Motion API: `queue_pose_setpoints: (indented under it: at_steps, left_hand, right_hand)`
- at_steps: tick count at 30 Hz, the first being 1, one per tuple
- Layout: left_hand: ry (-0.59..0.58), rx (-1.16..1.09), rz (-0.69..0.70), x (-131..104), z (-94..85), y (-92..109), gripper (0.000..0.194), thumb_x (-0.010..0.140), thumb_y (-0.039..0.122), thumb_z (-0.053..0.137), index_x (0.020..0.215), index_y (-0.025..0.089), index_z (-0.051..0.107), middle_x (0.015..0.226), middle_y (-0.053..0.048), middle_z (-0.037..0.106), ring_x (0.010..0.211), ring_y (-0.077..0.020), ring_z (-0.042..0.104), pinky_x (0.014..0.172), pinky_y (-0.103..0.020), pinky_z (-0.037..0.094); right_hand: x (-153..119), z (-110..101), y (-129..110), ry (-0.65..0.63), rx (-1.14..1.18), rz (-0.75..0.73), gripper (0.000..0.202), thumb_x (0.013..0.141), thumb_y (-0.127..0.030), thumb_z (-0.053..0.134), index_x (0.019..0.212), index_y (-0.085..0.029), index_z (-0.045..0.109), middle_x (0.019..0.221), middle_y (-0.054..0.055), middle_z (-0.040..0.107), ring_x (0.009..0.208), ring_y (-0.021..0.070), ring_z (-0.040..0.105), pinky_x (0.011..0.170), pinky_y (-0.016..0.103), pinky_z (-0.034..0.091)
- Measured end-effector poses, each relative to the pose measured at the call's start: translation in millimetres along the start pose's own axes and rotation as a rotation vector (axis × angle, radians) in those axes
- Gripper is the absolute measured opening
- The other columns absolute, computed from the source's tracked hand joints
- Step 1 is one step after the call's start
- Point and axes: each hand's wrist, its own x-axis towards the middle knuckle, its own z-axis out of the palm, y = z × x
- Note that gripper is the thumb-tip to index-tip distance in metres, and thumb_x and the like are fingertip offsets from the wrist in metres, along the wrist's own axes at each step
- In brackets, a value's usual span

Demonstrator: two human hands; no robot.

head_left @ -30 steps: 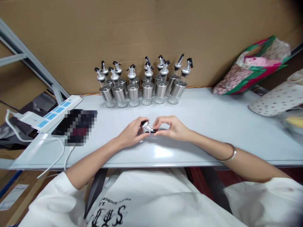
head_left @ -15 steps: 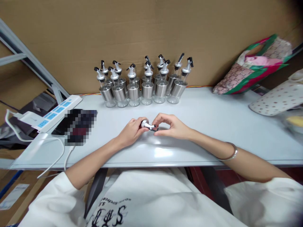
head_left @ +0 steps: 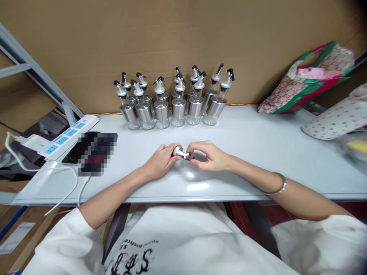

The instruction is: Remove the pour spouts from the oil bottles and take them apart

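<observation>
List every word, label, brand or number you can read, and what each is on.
None reads with certainty.
White shirt: large black lettering, too distorted; smaller lines above, too blurred.
Carton label: too blurred.
White charger: mark too small.
Held pourer: none visible.

Garment: white shirt (head_left: 206, 236), loose cut, soft folds across front. Marking: black print (head_left: 132, 262) on shirt front, large ornate characters, partly cut off at lower view edge. Small dark lettering (head_left: 140, 243): just above print, mostly illegible. Left sleeve (head_left: 71, 240): white, short, wide, left of print. Right sleeve (head_left: 321, 236): same type, well right of print. Bracelet (head_left: 283, 185): right forearm (head_left: 255, 175), right of print, narrow silver-toned band, glossy. Left hand (head_left: 159, 162), right hand (head_left: 213, 156): bare.
</observation>
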Motion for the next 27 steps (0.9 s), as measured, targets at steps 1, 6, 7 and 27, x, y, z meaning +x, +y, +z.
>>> queue_pose_setpoints:
  at_steps: [1, 6, 7, 27]
  left_hand:
    - [-0.008, 0.002, 0.002, 0.2, 0.1, 0.0, 0.041, 0.095, 0.045, 0.029, 0.115, 0.013, 0.046, 0.102, -0.01, 0.062, 0.081, -0.0194, 0.056, 0.082, -0.034, 0.04]
    - [-0.034, -0.021, 0.01, -0.2, 0.5, -0.6, 0.05, 0.093, 0.055, 0.024, 0.112, 0.015, 0.048, 0.101, -0.009, 0.063, 0.08, -0.019, 0.055, 0.083, -0.035, 0.04]
    - [-0.037, -0.028, 0.011, -0.4, 0.6, -0.7, 0.053, 0.092, 0.058, 0.023, 0.112, 0.015, 0.049, 0.1, -0.009, 0.063, 0.08, -0.019, 0.055, 0.083, -0.035, 0.041]
    - [-0.072, -0.052, 0.016, 0.8, -0.7, 1.8, 0.068, 0.085, 0.07, 0.019, 0.113, 0.014, 0.048, 0.095, -0.009, 0.062, 0.076, -0.0177, 0.053, 0.083, -0.035, 0.041]
  right_hand:
    - [0.0, 0.0, -0.4, 0.006, -0.011, -0.01, 0.007, 0.077, -0.024, 0.054, 0.074, -0.018, 0.054, 0.067, 0.001, 0.063, 0.06, 0.0117, 0.058, 0.06, 0.022, 0.045]
    - [0.0, 0.8, -0.7, 0.072, -0.111, -0.091, 0.007, 0.074, -0.02, 0.053, 0.068, -0.019, 0.053, 0.056, -0.001, 0.061, 0.051, 0.0103, 0.055, 0.055, 0.02, 0.043]
    - [0.0, 1.0, -0.3, 0.087, -0.131, -0.107, 0.007, 0.074, -0.019, 0.052, 0.067, -0.019, 0.053, 0.054, -0.002, 0.06, 0.05, 0.01, 0.054, 0.054, 0.02, 0.042]
    - [0.7, 3.5, 0.6, 0.153, -0.175, -0.158, 0.012, 0.076, -0.018, 0.052, 0.063, -0.018, 0.052, 0.049, -0.004, 0.056, 0.044, 0.0076, 0.05, 0.049, 0.017, 0.039]
